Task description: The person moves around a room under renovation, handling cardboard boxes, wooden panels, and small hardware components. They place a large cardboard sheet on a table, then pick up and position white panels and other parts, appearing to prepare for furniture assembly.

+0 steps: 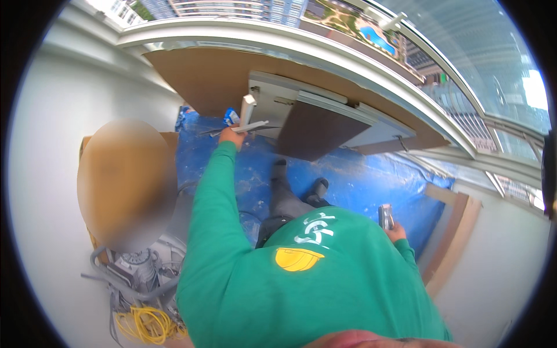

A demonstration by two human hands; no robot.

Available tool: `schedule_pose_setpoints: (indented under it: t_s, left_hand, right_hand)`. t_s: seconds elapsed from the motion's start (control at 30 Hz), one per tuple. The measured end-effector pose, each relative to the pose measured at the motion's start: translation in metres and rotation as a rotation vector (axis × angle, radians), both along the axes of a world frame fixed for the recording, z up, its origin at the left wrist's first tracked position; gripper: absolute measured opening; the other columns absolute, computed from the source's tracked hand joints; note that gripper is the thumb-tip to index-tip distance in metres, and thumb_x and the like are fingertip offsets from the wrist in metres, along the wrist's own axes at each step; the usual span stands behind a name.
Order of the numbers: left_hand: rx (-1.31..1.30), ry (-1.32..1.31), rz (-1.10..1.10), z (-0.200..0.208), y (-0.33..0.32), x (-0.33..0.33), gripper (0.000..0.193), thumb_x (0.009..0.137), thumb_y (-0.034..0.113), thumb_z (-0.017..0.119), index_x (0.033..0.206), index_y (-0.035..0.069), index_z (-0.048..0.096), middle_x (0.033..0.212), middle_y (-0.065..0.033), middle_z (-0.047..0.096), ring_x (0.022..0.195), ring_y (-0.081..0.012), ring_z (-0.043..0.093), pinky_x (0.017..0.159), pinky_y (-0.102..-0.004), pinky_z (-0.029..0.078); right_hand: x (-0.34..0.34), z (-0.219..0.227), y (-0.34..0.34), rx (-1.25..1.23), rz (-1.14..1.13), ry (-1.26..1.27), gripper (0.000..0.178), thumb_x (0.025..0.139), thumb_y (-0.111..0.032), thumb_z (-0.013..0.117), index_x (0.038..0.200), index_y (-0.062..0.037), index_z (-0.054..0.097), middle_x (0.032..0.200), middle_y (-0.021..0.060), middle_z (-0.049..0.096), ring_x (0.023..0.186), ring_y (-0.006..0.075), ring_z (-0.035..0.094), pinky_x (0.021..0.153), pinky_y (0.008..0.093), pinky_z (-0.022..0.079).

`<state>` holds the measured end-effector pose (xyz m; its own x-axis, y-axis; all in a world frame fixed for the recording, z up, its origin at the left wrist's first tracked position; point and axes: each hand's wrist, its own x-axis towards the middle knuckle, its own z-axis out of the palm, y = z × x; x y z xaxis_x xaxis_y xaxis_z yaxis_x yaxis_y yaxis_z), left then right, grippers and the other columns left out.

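Observation:
Stretched out ahead of me, my left hand (233, 137) is closed round a thin white strip (250, 126) that points to the right. An upright white bar (248, 109) rises just beyond the hand; whether it is also in my grip I cannot make out. A small blue-and-white packet (231, 116) is close by it. At my right side, my right hand (397, 232) grips a small dark handheld tool with a lighter end (385, 217), whose exact kind does not show. Cabinet panels, one dark brown (319, 129) and one white (272, 93), lean under the window to the right of my left hand.
Blue sheeting (354, 174) covers the floor under my feet. Brown board (203, 75) lines the window wall. A grey machine (139, 269) with a coiled yellow cable (145, 325) stands at lower left, below a cardboard box (86, 191). Long boards (455, 238) lean at right.

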<state>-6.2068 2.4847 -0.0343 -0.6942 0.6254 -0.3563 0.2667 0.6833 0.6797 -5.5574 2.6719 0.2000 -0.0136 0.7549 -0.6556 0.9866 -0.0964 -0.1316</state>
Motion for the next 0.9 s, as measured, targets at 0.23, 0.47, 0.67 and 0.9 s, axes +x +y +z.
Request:
schedule_pose_setpoints:
  t_s: [0.23,0.47,0.67,0.9]
  left_hand:
    - [-0.204,0.065,-0.145,-0.036,0.002,-0.033,0.04,0.078,0.035,0.074,0.108,0.009,0.071,0.1,-0.0169,0.071,0.094,-0.0334,0.068,0.083,-0.0419,0.051]
    - [0.03,0.163,-0.202,-0.075,0.002,-0.07,0.05,0.076,0.038,0.075,0.112,0.004,0.068,0.109,-0.0195,0.068,0.102,-0.035,0.065,0.091,-0.041,0.049]
    - [-0.183,0.171,-0.028,-0.06,0.021,-0.064,0.037,0.081,0.041,0.067,0.101,0.011,0.072,0.103,-0.022,0.067,0.1,-0.0383,0.064,0.09,-0.0442,0.049]
    - [-0.103,0.115,0.073,-0.067,0.019,-0.063,0.024,0.08,0.03,0.067,0.096,0.013,0.073,0.095,-0.018,0.07,0.094,-0.0352,0.066,0.086,-0.0423,0.051]
  right_hand:
    - [-0.081,0.036,0.018,0.317,0.223,0.009,0.08,0.061,-0.039,0.084,0.123,0.0019,0.052,0.108,0.0236,0.058,0.101,0.0414,0.057,0.088,0.0461,0.047]
    - [-0.116,0.042,0.015,0.4,0.231,0.1,0.079,0.064,-0.032,0.084,0.128,0.0006,0.05,0.121,0.0222,0.055,0.111,0.0354,0.056,0.096,0.0399,0.045]
    - [-0.112,0.039,0.009,0.298,0.145,0.142,0.079,0.06,-0.031,0.087,0.123,0.0023,0.053,0.115,0.0229,0.058,0.104,0.038,0.058,0.092,0.0425,0.046]
    - [-0.1,0.034,0.006,0.215,0.128,0.054,0.085,0.059,-0.032,0.087,0.126,0.0059,0.05,0.118,0.0227,0.057,0.108,0.0363,0.058,0.093,0.0411,0.046]
